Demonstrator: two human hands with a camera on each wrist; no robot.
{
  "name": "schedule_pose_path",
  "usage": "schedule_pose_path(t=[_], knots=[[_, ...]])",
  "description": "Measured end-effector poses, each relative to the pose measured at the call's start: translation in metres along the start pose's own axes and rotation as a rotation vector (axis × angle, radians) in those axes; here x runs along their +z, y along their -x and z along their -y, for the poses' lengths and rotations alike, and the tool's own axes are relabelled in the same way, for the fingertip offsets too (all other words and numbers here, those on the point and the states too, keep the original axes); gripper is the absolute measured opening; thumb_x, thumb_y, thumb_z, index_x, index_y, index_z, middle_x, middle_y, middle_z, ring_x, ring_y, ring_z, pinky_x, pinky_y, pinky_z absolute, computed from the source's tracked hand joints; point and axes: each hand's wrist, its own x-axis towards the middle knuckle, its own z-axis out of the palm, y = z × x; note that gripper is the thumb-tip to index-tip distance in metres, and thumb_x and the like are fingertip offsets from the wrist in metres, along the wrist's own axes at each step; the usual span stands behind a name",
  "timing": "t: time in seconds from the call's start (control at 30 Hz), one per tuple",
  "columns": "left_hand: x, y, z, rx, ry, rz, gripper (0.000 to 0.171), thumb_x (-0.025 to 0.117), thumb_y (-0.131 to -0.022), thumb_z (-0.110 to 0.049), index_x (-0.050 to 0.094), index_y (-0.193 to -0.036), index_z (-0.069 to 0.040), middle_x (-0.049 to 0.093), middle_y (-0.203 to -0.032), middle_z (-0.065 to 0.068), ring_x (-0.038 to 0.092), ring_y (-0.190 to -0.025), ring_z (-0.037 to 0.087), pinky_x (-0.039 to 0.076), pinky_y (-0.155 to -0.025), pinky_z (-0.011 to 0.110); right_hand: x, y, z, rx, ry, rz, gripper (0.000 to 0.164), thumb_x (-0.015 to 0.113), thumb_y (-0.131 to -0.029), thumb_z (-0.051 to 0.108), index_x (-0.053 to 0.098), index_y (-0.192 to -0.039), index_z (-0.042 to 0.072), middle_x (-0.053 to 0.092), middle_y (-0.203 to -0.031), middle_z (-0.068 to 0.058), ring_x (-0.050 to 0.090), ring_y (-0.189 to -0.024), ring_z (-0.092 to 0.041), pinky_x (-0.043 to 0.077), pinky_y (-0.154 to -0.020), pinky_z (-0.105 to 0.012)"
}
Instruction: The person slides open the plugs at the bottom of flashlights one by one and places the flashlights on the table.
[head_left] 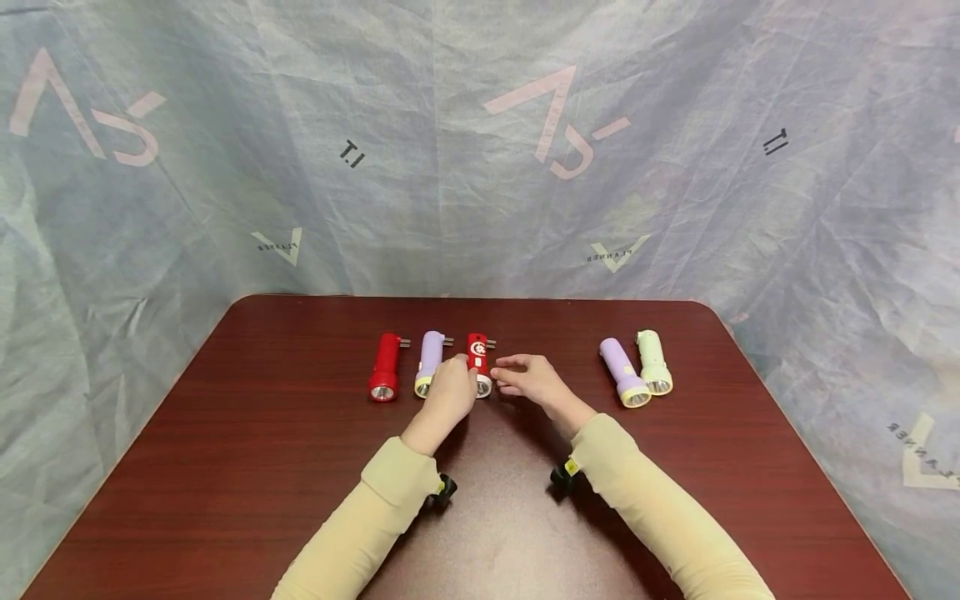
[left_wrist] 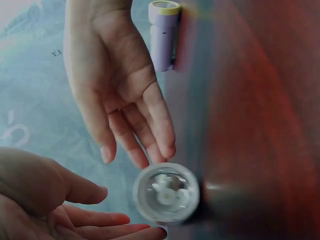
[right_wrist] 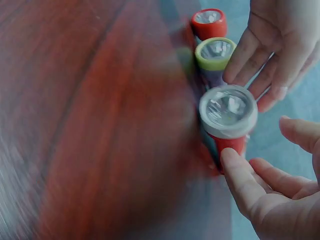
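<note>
Grey-blue fabric (head_left: 435, 179), printed with pink, black and pale green marks, hangs behind and to both sides of a dark red-brown table (head_left: 187, 467) with rounded far corners. Two cream sleeves, the left (head_left: 360, 517) and the right (head_left: 660, 508), reach in over the table's near edge. The left hand (head_left: 450, 390) and the right hand (head_left: 534, 382) flank a red flashlight with a white head (head_left: 478, 343), their fingers extended and thumbs apart, pinching nothing; whether every fingertip touches it cannot be told. This flashlight lies about midway between the far corners, nearer the far edge than the near one, its lens toward the near edge. The left hand stands in the way of its left side and hides part of a lavender flashlight (head_left: 431, 350) just beside it. Toward the far left corner lies an all-red flashlight (head_left: 386, 362). Toward the far right corner, another lavender flashlight (head_left: 618, 360) slants beside a pale green flashlight (head_left: 652, 350), their heads close together. Small dark devices sit under the left cuff (head_left: 397, 475) and right cuff (head_left: 603, 446). Metal prongs (head_left: 405, 342) jut rightward from the three flashlights on the left.
</note>
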Motion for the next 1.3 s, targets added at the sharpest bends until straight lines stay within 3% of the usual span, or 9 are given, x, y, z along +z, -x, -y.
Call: schedule_pose_path(t=[0.3,0.63,0.9,1.07,1.3], knots=[[-0.015,-0.005,-0.017,0.065,-0.025,-0.019,0.026,0.061,-0.09,-0.011,0.062,-0.106,0.01,0.068,-0.091,0.021,0.066,-0.086,0.035,0.054,-0.073,0.043,-0.03,0.008,0.019,-0.029,0.138,0.018,0.044,0.066,-0.089,0.015,0.054,-0.125,-0.006,0.063,-0.113,-0.022,0.059,-0.109,-0.039,0.052,-0.087,-0.041],[-0.018,-0.011,-0.044,0.066,0.02,0.077,0.045,0.058,-0.093,-0.024,0.053,-0.129,0.002,0.063,-0.119,0.019,0.062,-0.107,0.032,0.051,-0.088,0.043,-0.07,0.02,0.043,-0.019,0.337,-0.003,0.046,0.066,-0.089,0.024,0.055,-0.126,-0.001,0.056,-0.127,-0.022,0.067,-0.094,-0.021,0.053,-0.086,-0.04],[-0.011,-0.015,-0.064,0.137,0.062,0.111,0.047,0.06,-0.091,-0.028,0.052,-0.131,-0.005,0.062,-0.122,0.012,0.058,-0.113,0.026,0.048,-0.092,0.041,-0.104,0.028,0.049,0.011,0.497,-0.032,0.049,0.064,-0.09,0.027,0.053,-0.128,-0.002,0.052,-0.131,-0.026,0.068,-0.094,-0.025,0.056,-0.078,-0.031],[-0.001,-0.021,-0.071,0.161,0.113,0.106,0.046,0.062,-0.09,-0.029,0.054,-0.13,-0.009,0.064,-0.119,0.009,0.06,-0.109,0.023,0.049,-0.09,0.036,-0.121,0.033,0.053,0.036,0.609,-0.061,0.051,0.062,-0.091,0.028,0.051,-0.13,-0.003,0.053,-0.128,-0.027,0.068,-0.092,-0.028,0.056,-0.077,-0.036],[0.012,-0.03,-0.081,0.127,0.276,0.151,0.043,0.062,-0.09,-0.028,0.055,-0.129,-0.011,0.065,-0.117,0.008,0.058,-0.112,0.024,0.047,-0.092,0.037,-0.139,0.038,0.055,0.07,0.745,-0.094,0.054,0.061,-0.09,0.03,0.051,-0.127,-0.008,0.055,-0.123,-0.03,0.068,-0.091,-0.034,0.056,-0.075,-0.04]])
